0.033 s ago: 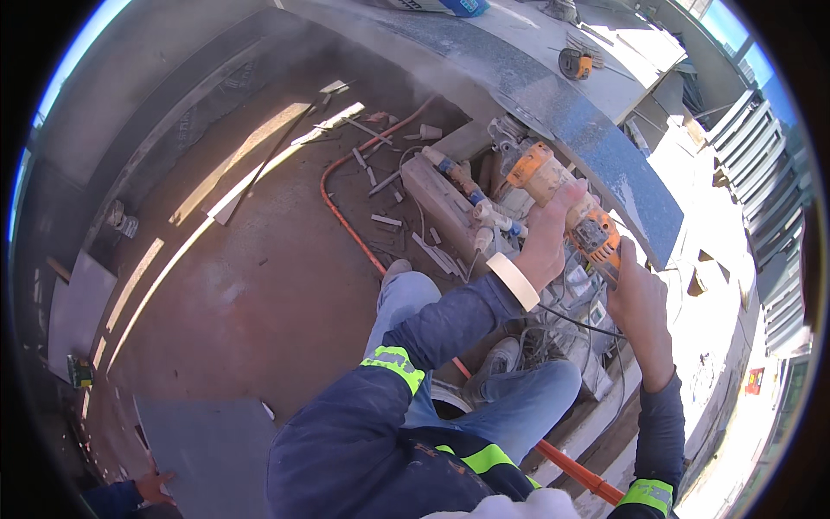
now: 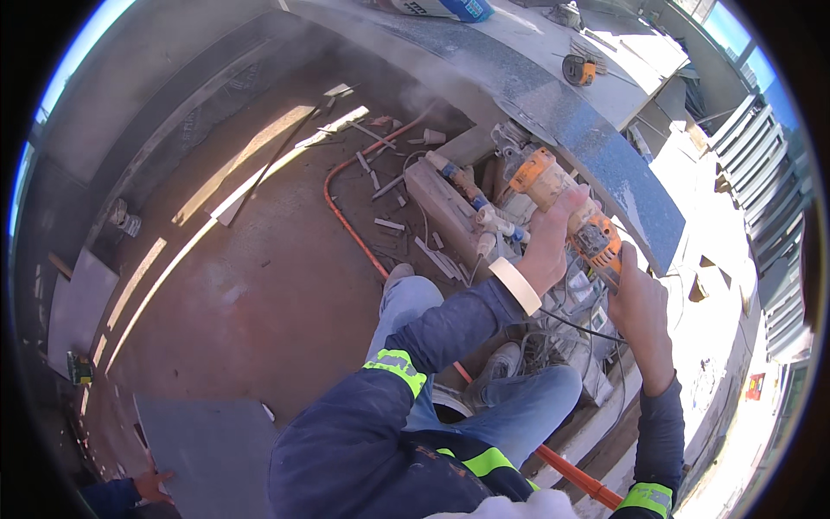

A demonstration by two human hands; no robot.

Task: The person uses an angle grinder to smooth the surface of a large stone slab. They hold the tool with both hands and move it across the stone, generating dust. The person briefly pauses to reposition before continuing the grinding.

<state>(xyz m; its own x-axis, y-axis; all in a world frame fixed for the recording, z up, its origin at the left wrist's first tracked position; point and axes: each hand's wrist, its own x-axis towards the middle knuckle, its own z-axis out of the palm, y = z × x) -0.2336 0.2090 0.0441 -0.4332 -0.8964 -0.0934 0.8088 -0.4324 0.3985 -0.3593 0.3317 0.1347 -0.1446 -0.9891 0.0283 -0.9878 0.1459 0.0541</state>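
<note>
Both my hands hold a dusty orange-and-beige angle grinder (image 2: 538,173), its metal head at the edge of a speckled blue-grey stone slab (image 2: 640,195). My left hand (image 2: 546,251) wraps round the middle of its body from the near side. My right hand (image 2: 640,311) grips the rear end, fingers closed on it. A pale wide band (image 2: 514,285) circles my left wrist. Dust hangs in the air beyond the tool's head. Whether a blade touches the stone cannot be made out. A dark cord (image 2: 584,323) runs below the hands.
An orange hose (image 2: 341,221) curves over the dusty floor among stone offcuts (image 2: 389,224). White-and-blue plug connectors (image 2: 486,216) lie beside the slab. Another orange tool (image 2: 579,69) rests on the far surface. At lower left, another person's hand (image 2: 154,486) touches a grey board (image 2: 207,450).
</note>
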